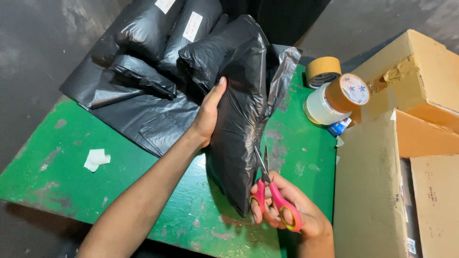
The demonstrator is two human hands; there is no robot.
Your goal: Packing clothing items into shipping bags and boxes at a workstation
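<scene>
Right hand (291, 210) is closest to the cam, bottom center-right, fingers thru the loops of a pair of pink-handled scissors (271, 191) w/ yellow-green trim on the loops. Closed grip on the handles, blades pointing up and away, tips right against the right edge of a black plastic parcel bag (239, 124). Can't tell if the blades are actually biting into the plastic or just touching it.

Left hand (208, 114) comes in from the lower left, forearm stretched across the table, palm pressed flat on the left side of that same bag, fingers straight up along it, thumb tucked behind. So it's bracing the bag, not really wrapped around it. Bag stands kinda upright in the middle of the green table (71, 157), bottom end resting on the surface, crumpled top flaring out.

Behind it, more black packed bags (158, 33) piled at the far edge, two w/ white labels, lying on flat black plastic sheet (138, 119). Small white paper scrap (97, 159) sits alone on the left of the table.

Right side: brown tape roll (322, 70), then a clear/white tape roll (319, 107) w/ another brown roll (349, 91) stacked on it, just beside the cardboard boxes (411, 95) that fill the right edge.
</scene>
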